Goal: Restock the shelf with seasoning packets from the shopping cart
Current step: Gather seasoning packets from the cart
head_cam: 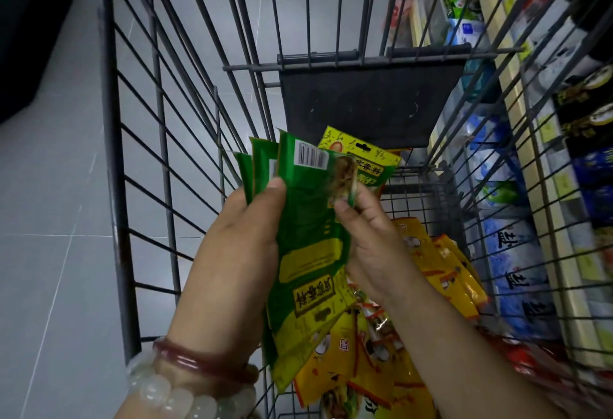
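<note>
Hands: left (245, 239) grips green packets (308, 236) | right (368, 239) pinches top | over cart (109, 153)

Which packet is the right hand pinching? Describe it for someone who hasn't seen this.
Inside the wire shopping cart, the left hand holds a fan of green packets. The right hand pinches the front packet: barcode at its top, clear window beside it.

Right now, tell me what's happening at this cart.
A person stands over a wire shopping cart beside stocked shelves. The left hand holds a fanned stack of green seasoning packets, thumb pressed on the front one. The right hand pinches that front packet's right edge. More yellow packets lie in the cart. Nothing has reached the shelves yet.
</note>
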